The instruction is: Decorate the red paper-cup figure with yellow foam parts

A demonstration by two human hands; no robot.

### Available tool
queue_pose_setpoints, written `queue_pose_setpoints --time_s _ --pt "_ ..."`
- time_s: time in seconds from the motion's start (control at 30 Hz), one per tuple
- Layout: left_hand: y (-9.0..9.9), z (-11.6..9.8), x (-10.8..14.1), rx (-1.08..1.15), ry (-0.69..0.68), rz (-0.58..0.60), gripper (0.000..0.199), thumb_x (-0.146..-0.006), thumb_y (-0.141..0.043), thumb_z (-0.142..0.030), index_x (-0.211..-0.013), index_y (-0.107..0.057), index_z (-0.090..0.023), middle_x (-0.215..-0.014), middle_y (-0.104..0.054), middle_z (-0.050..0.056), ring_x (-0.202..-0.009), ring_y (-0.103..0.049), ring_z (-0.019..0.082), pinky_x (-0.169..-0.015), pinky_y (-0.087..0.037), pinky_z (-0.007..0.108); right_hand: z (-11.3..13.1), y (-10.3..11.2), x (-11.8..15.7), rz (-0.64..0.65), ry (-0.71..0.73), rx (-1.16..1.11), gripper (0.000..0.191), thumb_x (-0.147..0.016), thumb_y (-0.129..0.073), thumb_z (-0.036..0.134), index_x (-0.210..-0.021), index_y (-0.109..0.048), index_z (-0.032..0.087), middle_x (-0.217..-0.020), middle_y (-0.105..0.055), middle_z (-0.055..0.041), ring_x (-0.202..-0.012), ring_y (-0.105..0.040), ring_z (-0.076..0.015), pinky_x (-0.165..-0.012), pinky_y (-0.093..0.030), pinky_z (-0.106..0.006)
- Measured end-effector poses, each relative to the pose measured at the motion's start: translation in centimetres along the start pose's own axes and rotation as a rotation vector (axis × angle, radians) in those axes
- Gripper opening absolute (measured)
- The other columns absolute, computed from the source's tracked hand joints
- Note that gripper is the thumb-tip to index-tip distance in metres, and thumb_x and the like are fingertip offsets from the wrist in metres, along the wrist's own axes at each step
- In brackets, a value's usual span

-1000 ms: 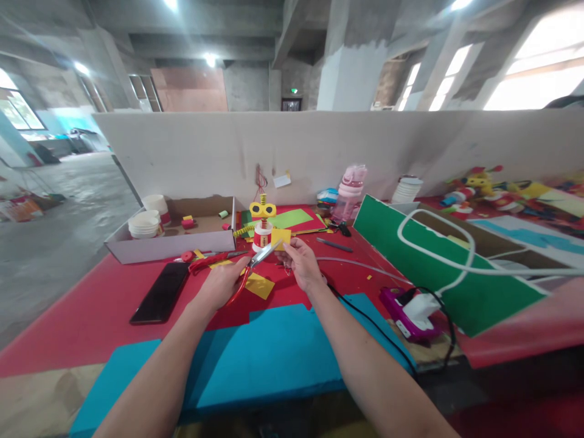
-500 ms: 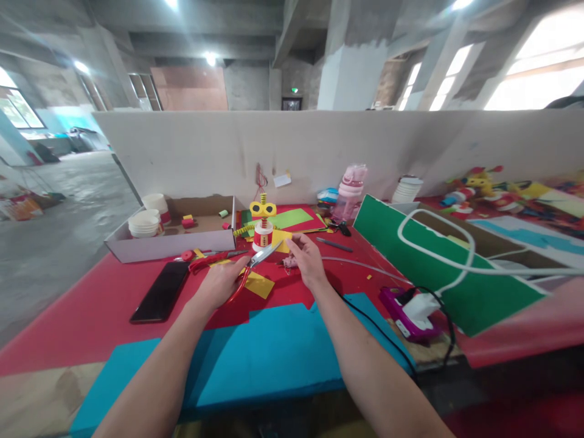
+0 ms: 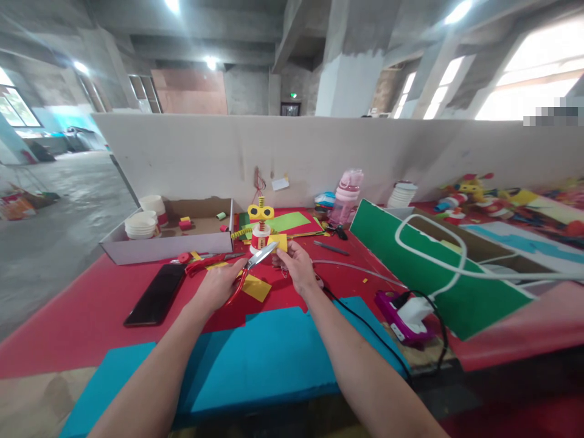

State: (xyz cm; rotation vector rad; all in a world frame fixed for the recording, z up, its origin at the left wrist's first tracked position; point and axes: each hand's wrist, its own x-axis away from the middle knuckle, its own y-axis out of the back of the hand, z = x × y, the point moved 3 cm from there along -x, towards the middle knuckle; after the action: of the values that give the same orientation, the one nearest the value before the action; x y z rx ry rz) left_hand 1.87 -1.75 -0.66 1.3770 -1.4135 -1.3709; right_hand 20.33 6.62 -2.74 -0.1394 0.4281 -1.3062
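Observation:
My left hand [image 3: 222, 282] is closed round the red handles of a pair of scissors [image 3: 261, 254], whose blades point up and to the right. Between the fingers of my right hand [image 3: 296, 266] is a small piece of yellow paper [image 3: 280, 242], and the blade tips lie against its left part. Whether the blades are cutting into it I cannot tell. Just behind stands a paper-cup figure [image 3: 260, 237] with yellow goggle-like eyes and coiled yellow arms. Another yellow paper piece [image 3: 256, 288] lies on the red table below the scissors.
A black phone [image 3: 156, 294] and a second red-handled tool [image 3: 201, 264] lie at left, before a box [image 3: 173, 248] with paper cups. At right are a purple power strip [image 3: 404, 322], cables and a green board [image 3: 424, 267]. Blue paper [image 3: 264, 353] covers the front edge.
The yellow paper and my right hand have shifted slightly left and down, bringing the paper closer against the scissor blades. The whole view has tilted a little.

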Motion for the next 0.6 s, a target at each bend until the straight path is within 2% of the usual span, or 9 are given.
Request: queue_pose_setpoints --time_s 0.2,0.43,0.6 --pt "-0.14 -0.07 -0.06 0.001 -0.008 -0.006 0.048 -0.088 -0.043 -0.024 -0.136 -0.042 -0.022 -0.107 -0.068 0.012 -0.097 -0.064 0.025 -0.074 -0.046 0.028 0.07 0.21 0.02 -0.070 -0.008 -0.020 0.029 -0.069 -0.072 0.044 -0.080 -0.063 0.020 -0.058 -0.063 0.0036 -0.049 -0.058 -0.0086 -0.048 -0.047 -0.018" --pt "-0.63 -0.29 -0.26 0.002 -0.011 0.002 0.049 -0.087 -0.040 -0.018 -0.136 -0.041 -0.021 -0.106 -0.068 0.012 -0.096 -0.065 0.026 -0.072 -0.045 0.029 -0.17 0.13 -0.03 -0.031 -0.019 0.005 0.028 -0.068 -0.074 0.042 -0.079 -0.065 0.019 -0.058 -0.065 0.0024 -0.051 -0.061 -0.0099 -0.054 -0.052 -0.020" --pt "-0.71 -0.33 -0.22 -0.013 0.004 0.016 0.048 -0.087 -0.040 -0.020 -0.135 -0.040 -0.022 -0.104 -0.068 0.012 -0.093 -0.065 0.026 -0.071 -0.045 0.028 -0.20 0.02 0.08 -0.053 -0.019 -0.009 0.030 -0.067 -0.074 0.044 -0.079 -0.064 0.019 -0.059 -0.066 0.0018 -0.051 -0.062 -0.0107 -0.054 -0.052 -0.021"
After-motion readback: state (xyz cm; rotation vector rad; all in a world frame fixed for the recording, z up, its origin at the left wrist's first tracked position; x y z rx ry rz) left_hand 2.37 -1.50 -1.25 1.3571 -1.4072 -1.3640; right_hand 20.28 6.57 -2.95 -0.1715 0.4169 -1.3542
